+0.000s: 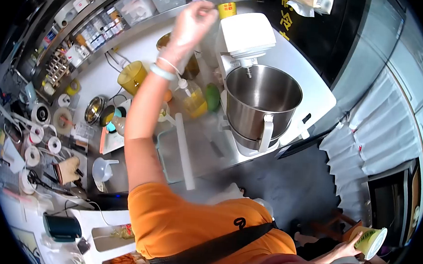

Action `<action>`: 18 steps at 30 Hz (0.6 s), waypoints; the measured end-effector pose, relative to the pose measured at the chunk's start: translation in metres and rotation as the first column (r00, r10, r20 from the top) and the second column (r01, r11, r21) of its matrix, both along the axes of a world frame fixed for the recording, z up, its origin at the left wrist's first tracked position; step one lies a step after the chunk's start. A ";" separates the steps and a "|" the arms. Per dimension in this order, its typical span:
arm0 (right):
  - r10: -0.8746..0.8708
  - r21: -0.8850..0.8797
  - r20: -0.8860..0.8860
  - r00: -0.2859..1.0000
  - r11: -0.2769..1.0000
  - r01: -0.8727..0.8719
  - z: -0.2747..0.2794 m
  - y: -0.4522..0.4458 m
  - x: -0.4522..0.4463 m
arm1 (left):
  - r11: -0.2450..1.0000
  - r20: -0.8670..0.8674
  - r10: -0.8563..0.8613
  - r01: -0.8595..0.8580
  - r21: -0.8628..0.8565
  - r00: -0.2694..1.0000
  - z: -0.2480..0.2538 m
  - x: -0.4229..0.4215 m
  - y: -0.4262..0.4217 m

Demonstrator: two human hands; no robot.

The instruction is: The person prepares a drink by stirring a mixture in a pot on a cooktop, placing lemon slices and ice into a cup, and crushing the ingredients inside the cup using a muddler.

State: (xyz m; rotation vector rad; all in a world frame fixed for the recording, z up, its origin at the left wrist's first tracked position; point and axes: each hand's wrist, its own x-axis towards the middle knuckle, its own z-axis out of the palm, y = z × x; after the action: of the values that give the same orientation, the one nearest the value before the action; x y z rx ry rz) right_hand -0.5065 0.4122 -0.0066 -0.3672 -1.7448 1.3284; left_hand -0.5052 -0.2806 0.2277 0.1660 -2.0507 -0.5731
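My left arm stretches up across the counter. My left hand (195, 22), a little blurred, is raised by the shelf edge with its fingers loosely bent, and I see nothing in it. Close to its fingertips is a yellow container (227, 10), partly covered by the stand mixer (249, 35). A steel mixing bowl (262, 89) with a handle sits under the mixer head and looks empty inside. At the lower right, my right hand (352, 247) is wrapped round a yellow tub (370, 242) with a pale end, held away from the counter.
Under my left arm stand a pump bottle (194, 99) of yellow liquid, a green oval object (212, 97) and an amber jug (132, 77). A white roll (185, 152) lies near the counter edge. Tape rolls (33, 155) and tools crowd the left. Shelves (131, 25) hold plastic bins.
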 end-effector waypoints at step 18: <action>-0.268 0.180 -0.003 0.963 0.947 0.264 0.041 -0.021 -0.041 | 0.730 0.285 0.683 -0.633 -0.258 0.672 0.127 -0.052 -0.312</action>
State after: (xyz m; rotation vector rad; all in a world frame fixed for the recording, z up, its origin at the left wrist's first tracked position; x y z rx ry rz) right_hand -0.5471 0.3908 0.0349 -0.4970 -1.7466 0.9701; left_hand -0.5573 -0.5928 0.3548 0.9617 -2.1683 0.0764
